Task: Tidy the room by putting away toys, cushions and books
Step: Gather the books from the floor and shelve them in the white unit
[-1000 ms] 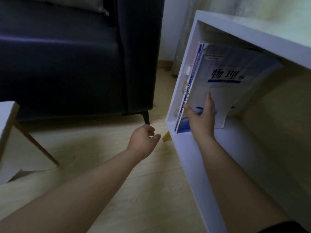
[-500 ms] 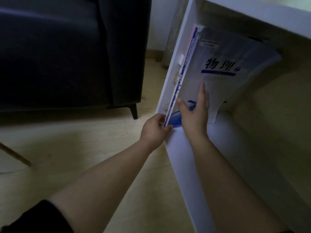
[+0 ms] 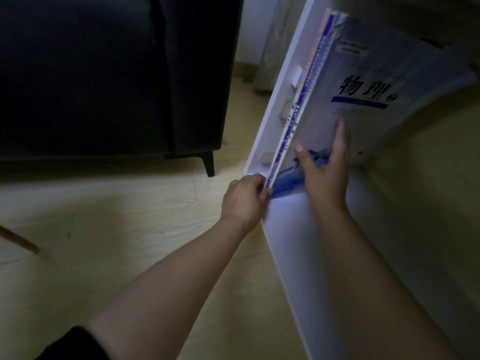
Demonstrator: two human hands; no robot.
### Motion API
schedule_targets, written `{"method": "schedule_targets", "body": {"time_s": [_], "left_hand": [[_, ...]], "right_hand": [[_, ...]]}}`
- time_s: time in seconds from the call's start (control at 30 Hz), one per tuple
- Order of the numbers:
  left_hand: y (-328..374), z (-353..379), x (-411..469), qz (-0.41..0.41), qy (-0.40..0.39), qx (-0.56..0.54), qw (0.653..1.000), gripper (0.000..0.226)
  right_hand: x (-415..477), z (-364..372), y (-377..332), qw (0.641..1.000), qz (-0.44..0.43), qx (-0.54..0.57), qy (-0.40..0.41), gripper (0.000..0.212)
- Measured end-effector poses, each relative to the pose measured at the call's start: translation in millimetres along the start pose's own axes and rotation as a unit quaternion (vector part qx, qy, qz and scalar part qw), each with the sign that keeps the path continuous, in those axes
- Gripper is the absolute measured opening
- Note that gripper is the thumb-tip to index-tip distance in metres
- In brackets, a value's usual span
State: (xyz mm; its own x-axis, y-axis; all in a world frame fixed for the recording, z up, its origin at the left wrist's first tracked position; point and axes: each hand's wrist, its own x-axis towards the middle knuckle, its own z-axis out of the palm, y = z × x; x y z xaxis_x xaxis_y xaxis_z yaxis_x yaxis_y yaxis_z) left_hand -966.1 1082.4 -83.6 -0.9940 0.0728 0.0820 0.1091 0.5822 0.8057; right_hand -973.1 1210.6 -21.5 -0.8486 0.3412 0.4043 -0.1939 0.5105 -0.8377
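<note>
Several thin books [image 3: 363,81] stand on edge inside a white shelf unit [image 3: 291,229], leaning against its left wall. The front one is pale with a blue band and dark printed characters. My right hand [image 3: 324,172] lies flat on its cover with straight fingers, pressing it toward the wall. My left hand [image 3: 246,198] pinches the lower spine corner of the books at the shelf's front edge, fingers curled round it.
A dark sofa [image 3: 104,74] on short black legs stands to the left, close to the shelf. Pale wooden floor [image 3: 117,242] lies between them. A slanted wooden leg [image 3: 18,240] pokes in at the left edge. Small white fittings [image 3: 296,77] sit on the shelf's inner wall.
My left hand has come up from above the floor to the books' lower corner and taken hold of it. My right hand stayed flat on the cover. The view has moved closer.
</note>
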Motion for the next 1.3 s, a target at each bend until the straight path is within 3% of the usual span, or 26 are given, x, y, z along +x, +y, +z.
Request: {"method": "schedule_targets", "body": {"time_s": [0.23,0.5,0.63,0.83,1.03,1.17,1.3], "left_hand": [[-3,4,-1,0.028,0.003,0.036,0.999,0.018],[-8,6,-2,0.028,-0.002,0.057,0.998,0.017],[-6,5,1,0.031,0.000,0.062,0.998,0.017],[-4,4,3,0.037,-0.008,0.072,0.997,0.016],[-1,2,2,0.036,-0.022,0.045,0.998,0.017],[0,0,-1,0.028,-0.020,0.033,0.999,0.018],[1,-2,-2,0.017,-0.028,0.011,0.999,0.018]], "right_hand": [[13,-4,-3,1.000,-0.001,-0.001,0.009,0.090],[66,-23,-31,0.994,-0.007,-0.038,0.105,0.087],[81,-30,-33,0.990,-0.027,-0.053,0.125,0.095],[93,-40,-33,0.990,-0.014,0.027,0.137,0.116],[87,-47,-21,0.995,0.026,0.025,0.093,0.097],[83,-44,-23,0.995,0.027,0.031,0.096,0.096],[67,-37,-14,0.996,0.032,0.017,0.076,0.073]]}}
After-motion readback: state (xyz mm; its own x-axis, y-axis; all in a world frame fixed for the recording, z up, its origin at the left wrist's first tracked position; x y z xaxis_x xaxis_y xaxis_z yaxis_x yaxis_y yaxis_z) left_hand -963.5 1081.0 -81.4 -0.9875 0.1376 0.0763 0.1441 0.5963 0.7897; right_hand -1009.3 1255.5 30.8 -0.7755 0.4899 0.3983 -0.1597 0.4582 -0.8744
